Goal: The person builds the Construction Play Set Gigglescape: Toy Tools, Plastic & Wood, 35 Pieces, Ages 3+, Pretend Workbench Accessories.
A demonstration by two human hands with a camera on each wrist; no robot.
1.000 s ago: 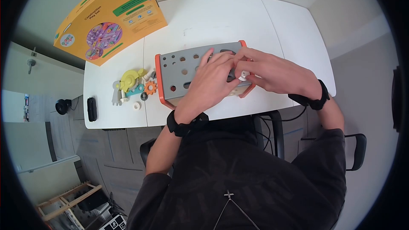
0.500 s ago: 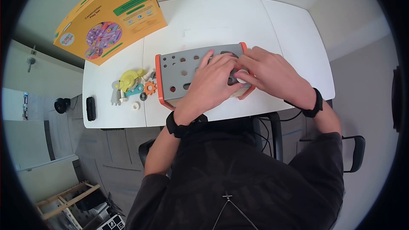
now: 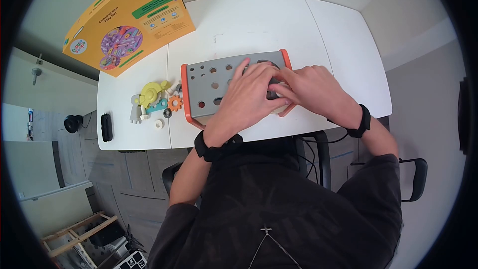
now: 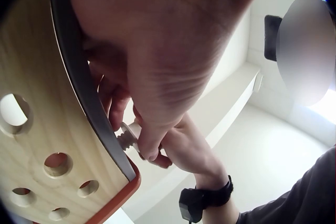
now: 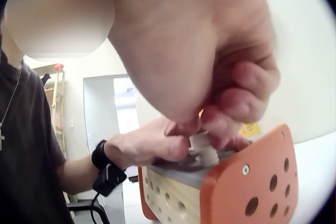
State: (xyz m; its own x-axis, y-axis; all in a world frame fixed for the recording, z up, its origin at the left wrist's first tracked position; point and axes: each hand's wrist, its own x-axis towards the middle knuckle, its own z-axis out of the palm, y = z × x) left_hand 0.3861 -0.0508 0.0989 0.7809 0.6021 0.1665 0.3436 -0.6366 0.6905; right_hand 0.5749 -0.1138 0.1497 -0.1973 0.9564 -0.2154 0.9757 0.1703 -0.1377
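Note:
A toy workbench box has a grey holed top panel [image 3: 199, 83], orange end plates [image 5: 252, 182] and pale wooden sides [image 4: 37, 77]. My left hand [image 3: 249, 92] lies across the panel, fingers extended and thumb beside a white plastic bolt. Over the panel's right end, my right hand [image 3: 318, 87] pinches that bolt [image 5: 203, 150] between thumb and fingers. Its threads show close to the panel edge in the left wrist view. From the head, fingers mostly cover the bolt.
Left of the box lie a yellow toy part [image 3: 151, 93], an orange gear [image 3: 175, 102], a teal piece [image 3: 160, 104] and a white ring [image 3: 159, 124]. A yellow carton [image 3: 129, 25] stands at the back left. A black case [image 3: 106, 127] lies near the table's left edge.
My right hand has turned and lowered around the bolt, whose white head showed earlier and is now mostly covered. My left hand has stayed in place on the panel.

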